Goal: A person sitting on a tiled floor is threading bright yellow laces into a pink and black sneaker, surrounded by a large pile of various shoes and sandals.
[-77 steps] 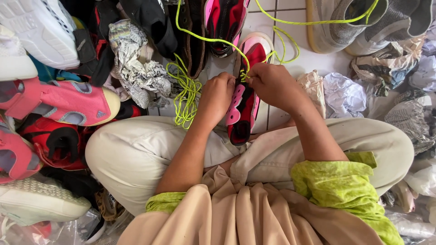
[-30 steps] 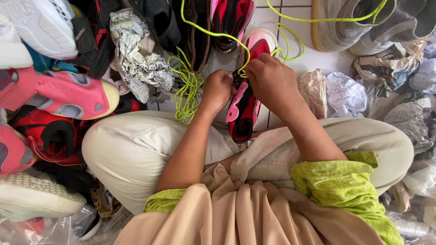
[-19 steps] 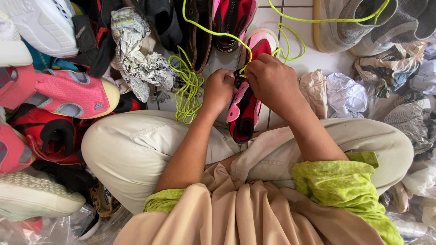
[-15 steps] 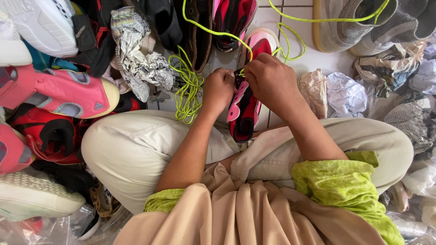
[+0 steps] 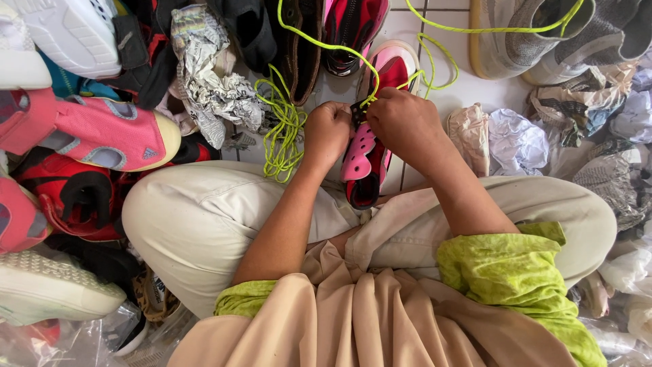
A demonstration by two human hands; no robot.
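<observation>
A red and pink shoe (image 5: 367,153) is held upright at the middle of the scene, its heel resting near the lap and its toe pointing far, over the white tiled floor (image 5: 462,92). The neon yellow lace (image 5: 326,46) is pinched at the shoe's eyelets by both hands: the left hand (image 5: 327,132) is closed in a fist against the shoe's left side, and the right hand (image 5: 404,122) is closed on the lace at the right side. Compared with half a second ago, the hands are seen slightly farther up the shoe, and the lace is drawn a little tauter toward the far side; the rest is unchanged.

A loose bundle of the same lace (image 5: 280,132) lies on the floor just left of the left hand. No container is seen; the goods lie in open heaps. To the left a pink sandal (image 5: 109,132) is stacked among other shoes, with crumpled newspaper (image 5: 210,81) beyond it. At the far right grey sneakers (image 5: 543,34) are crossed by the lace, and crumpled paper (image 5: 516,139) is piled near the right knee. Free floor is left only in the narrow strip around the shoe.
</observation>
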